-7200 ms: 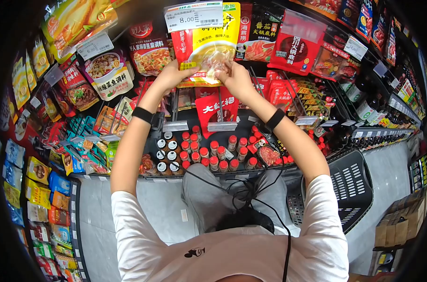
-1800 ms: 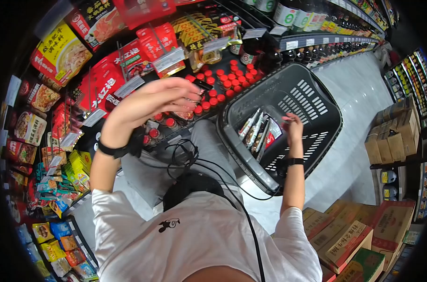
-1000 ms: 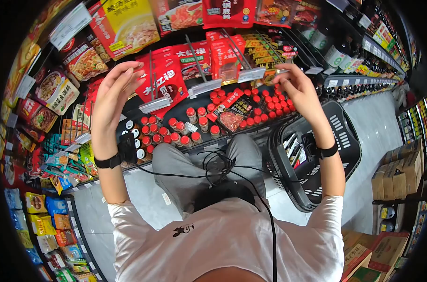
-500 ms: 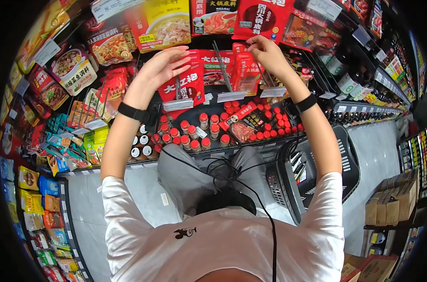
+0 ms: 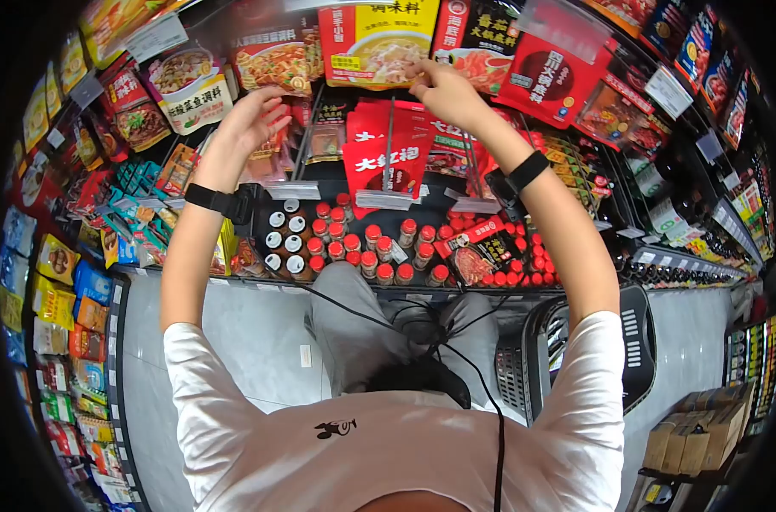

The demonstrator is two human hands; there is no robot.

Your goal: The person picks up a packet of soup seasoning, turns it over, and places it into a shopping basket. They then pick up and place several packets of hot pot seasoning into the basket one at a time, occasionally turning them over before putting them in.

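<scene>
My left hand [image 5: 253, 124] is raised at the shelf on the left, its fingers apart with nothing in them. It overlaps the lower left of a noodle-picture seasoning packet [image 5: 279, 64]. Further right, my right hand [image 5: 447, 96] reaches forward with loosely bent fingers. Its fingertips are right at the lower right corner of a yellow seasoning packet [image 5: 375, 43], and no item shows in its grasp. Below and between the hands, red hotpot seasoning packets [image 5: 386, 162] stand upright in a divided row. A black tomato hotpot packet [image 5: 477, 43] hangs just beyond the right hand.
Red-capped bottles [image 5: 371, 256] and white-capped bottles [image 5: 285, 243] crowd the lower shelf, with a red-and-black packet [image 5: 477, 252] lying on top. A black shopping basket [image 5: 635, 341] stands on the floor at my right. Cables [image 5: 443, 341] hang over my lap. Cardboard boxes [image 5: 699, 431] sit further right.
The view has turned left, so the shelf appears shifted right. My right hand has moved left along the shelf, from the red packets to the yellow packet's corner. My left hand has moved left too.
</scene>
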